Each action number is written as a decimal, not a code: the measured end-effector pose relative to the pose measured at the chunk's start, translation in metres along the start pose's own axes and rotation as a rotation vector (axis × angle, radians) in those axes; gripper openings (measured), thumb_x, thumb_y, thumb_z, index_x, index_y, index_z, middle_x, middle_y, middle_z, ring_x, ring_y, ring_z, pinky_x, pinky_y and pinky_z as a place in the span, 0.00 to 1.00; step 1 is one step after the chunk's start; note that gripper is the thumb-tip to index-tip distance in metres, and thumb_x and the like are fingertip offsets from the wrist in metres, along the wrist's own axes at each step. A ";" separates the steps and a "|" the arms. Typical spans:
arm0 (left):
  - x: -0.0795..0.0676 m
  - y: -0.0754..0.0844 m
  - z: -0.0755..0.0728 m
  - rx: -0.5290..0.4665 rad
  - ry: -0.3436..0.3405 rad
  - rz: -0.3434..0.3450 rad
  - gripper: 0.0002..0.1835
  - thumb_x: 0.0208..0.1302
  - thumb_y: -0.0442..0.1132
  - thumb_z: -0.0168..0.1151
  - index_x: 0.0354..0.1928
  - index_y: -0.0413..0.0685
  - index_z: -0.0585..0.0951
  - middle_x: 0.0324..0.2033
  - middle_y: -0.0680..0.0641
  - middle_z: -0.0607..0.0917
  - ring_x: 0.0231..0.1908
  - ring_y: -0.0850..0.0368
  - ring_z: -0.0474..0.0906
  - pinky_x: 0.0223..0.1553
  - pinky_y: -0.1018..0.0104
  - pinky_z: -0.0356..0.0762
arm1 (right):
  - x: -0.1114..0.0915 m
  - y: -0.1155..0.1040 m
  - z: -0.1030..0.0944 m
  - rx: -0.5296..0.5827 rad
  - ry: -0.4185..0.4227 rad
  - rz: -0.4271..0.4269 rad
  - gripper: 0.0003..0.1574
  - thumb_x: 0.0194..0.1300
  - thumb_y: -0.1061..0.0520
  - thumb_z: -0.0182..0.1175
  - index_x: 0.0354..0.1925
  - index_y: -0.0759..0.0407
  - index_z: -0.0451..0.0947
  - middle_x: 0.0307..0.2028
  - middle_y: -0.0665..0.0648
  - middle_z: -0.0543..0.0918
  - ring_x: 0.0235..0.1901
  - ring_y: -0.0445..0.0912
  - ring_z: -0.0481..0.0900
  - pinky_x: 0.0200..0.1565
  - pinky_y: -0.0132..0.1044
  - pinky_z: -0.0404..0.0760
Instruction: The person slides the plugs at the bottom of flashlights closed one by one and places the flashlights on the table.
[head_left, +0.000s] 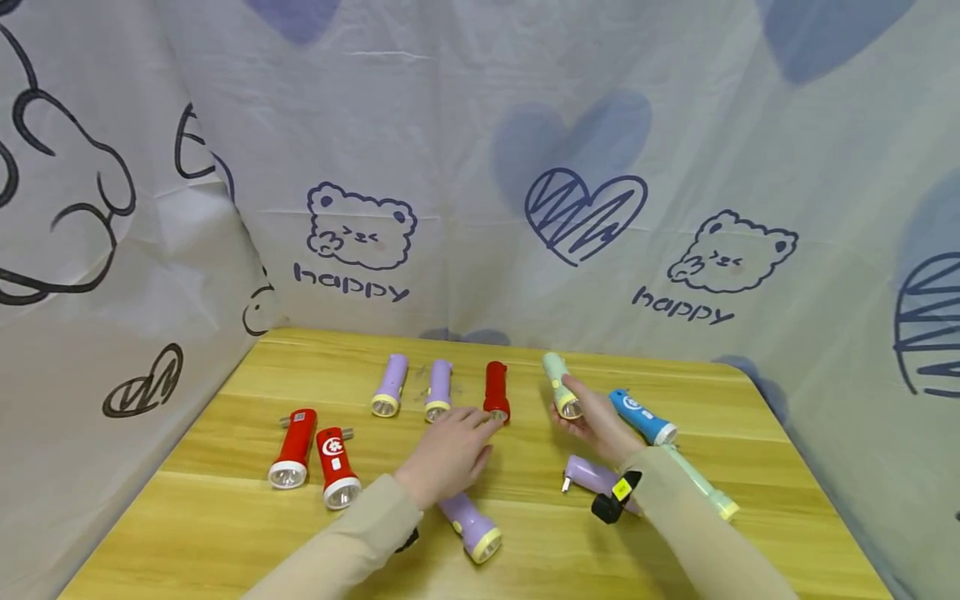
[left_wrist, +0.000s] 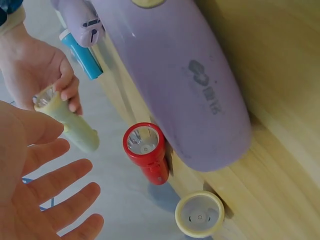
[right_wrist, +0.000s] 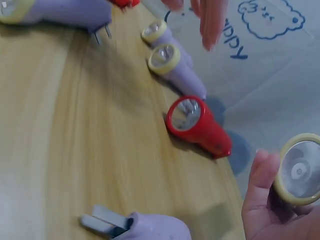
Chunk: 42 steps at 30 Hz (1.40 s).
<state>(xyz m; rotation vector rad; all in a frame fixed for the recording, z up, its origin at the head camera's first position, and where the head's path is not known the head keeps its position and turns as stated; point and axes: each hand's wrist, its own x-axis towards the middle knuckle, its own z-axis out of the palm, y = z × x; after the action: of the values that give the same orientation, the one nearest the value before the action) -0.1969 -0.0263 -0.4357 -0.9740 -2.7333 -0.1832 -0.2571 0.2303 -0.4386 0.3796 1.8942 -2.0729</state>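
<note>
My right hand grips a pale green flashlight by its body, thumb on one side and fingers on the other. The lens of that flashlight points back toward me, and its ring looks pale yellow in the right wrist view. My left hand is held above the table with nothing in it; its fingers spread straight in the left wrist view. Just beyond its fingertips lies a red flashlight. Below the left wrist is a purple flashlight, partly hidden by the arm.
Two purple flashlights lie at the back, and two red ones with white heads at the left. By the right forearm are a blue flashlight, another purple one with metal prongs out, and another green one. A printed curtain hangs behind the table.
</note>
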 end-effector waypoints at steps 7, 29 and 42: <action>0.005 -0.002 0.005 0.032 -0.001 0.006 0.23 0.71 0.44 0.60 0.67 0.49 0.76 0.61 0.46 0.83 0.62 0.47 0.78 0.67 0.50 0.75 | 0.021 0.006 0.005 -0.201 0.080 -0.059 0.36 0.74 0.40 0.55 0.56 0.73 0.69 0.32 0.55 0.81 0.24 0.38 0.79 0.26 0.23 0.77; 0.008 0.001 0.005 0.076 -0.045 -0.006 0.25 0.72 0.45 0.59 0.69 0.52 0.72 0.62 0.48 0.82 0.62 0.49 0.78 0.67 0.52 0.76 | 0.044 0.022 0.017 -0.638 0.193 -0.103 0.25 0.72 0.43 0.56 0.43 0.66 0.70 0.34 0.58 0.74 0.21 0.41 0.75 0.28 0.30 0.82; 0.009 0.004 0.008 0.083 -0.060 -0.010 0.27 0.72 0.45 0.60 0.71 0.53 0.70 0.64 0.48 0.80 0.62 0.49 0.78 0.66 0.52 0.76 | 0.045 0.018 0.020 -0.902 0.209 -0.165 0.25 0.71 0.42 0.54 0.40 0.64 0.73 0.24 0.55 0.74 0.23 0.46 0.71 0.24 0.33 0.69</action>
<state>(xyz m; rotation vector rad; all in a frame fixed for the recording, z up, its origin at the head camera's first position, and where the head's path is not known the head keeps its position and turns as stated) -0.2028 -0.0160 -0.4405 -0.9579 -2.7757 -0.0420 -0.2911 0.2070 -0.4715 0.2149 2.7947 -1.0721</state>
